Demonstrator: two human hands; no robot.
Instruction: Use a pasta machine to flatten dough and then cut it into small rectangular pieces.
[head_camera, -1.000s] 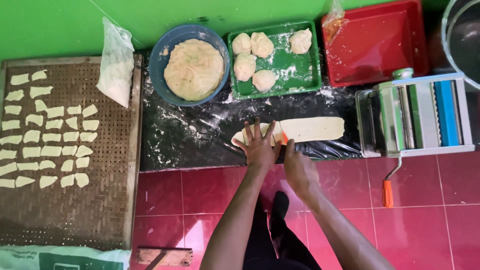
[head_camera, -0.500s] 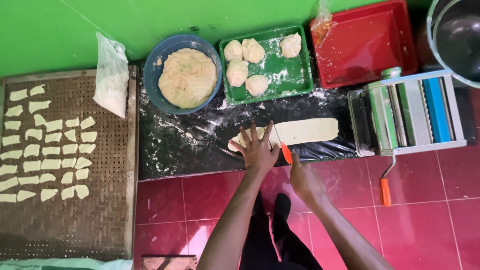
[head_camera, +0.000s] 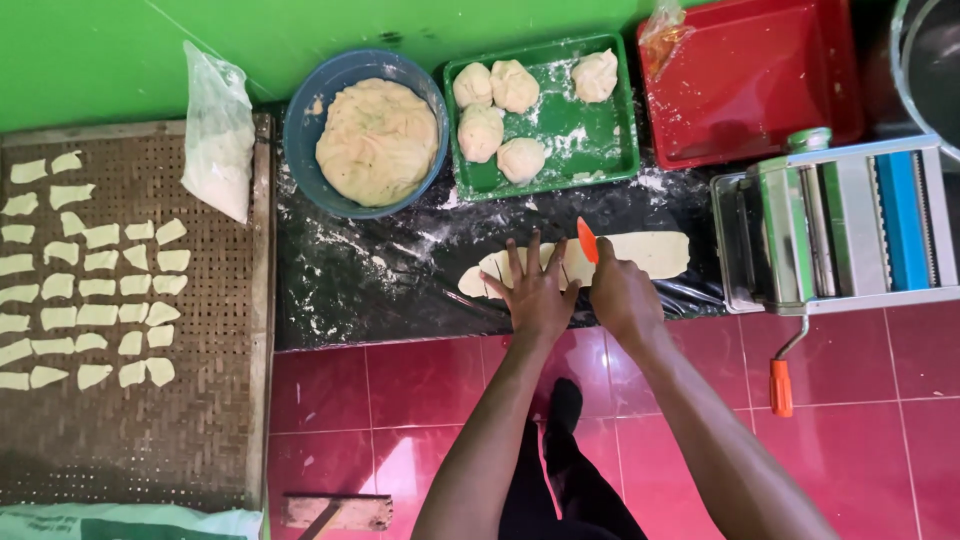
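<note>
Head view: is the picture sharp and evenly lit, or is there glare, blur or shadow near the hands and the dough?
Head view: mostly sharp and evenly lit. The left hand and right hand on the dough strip show clear edges. Soft glare lies on the pink floor tiles and on the black plastic sheet. The metal pot at the top right corner is dark and cut off.

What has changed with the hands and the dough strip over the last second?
The right hand has shifted rightward along the long flat strip of pale dough, keeping its grip on the small orange-handled cutter. The left hand stays spread flat on the strip's left part. The blue bowl of dough, green tray of dough balls and woven mat of cut pieces look unchanged.
</note>
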